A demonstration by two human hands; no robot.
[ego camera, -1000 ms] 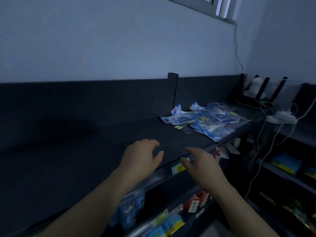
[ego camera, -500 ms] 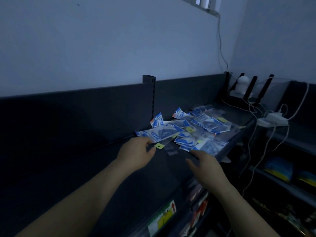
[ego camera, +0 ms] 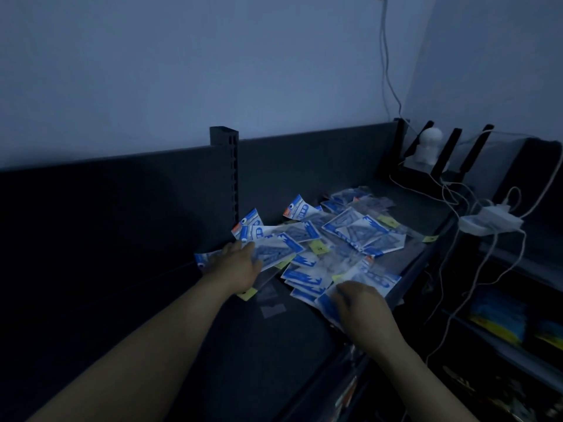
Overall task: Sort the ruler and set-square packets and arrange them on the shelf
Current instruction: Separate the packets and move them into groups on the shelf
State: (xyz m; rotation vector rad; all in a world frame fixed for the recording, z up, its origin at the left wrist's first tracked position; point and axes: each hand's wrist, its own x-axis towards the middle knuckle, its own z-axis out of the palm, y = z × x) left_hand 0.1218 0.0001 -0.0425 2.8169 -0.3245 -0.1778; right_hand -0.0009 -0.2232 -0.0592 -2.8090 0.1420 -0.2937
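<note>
Blue-and-white plastic ruler and set-square packets (ego camera: 350,236), heaped unsorted toward the right of the dark grey shelf (ego camera: 213,345). Left hand (ego camera: 240,269) flat, fingers extended, on a packet at the heap's left edge; right hand (ego camera: 362,306) bent over the near edge, grip unclear. Sorting seemingly barely begun; arranging all ahead.

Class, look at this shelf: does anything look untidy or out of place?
Yes. The blue-and-white packets lie in an overlapping heap at all angles on the shelf, some propped against its back panel, none in rows.
</note>
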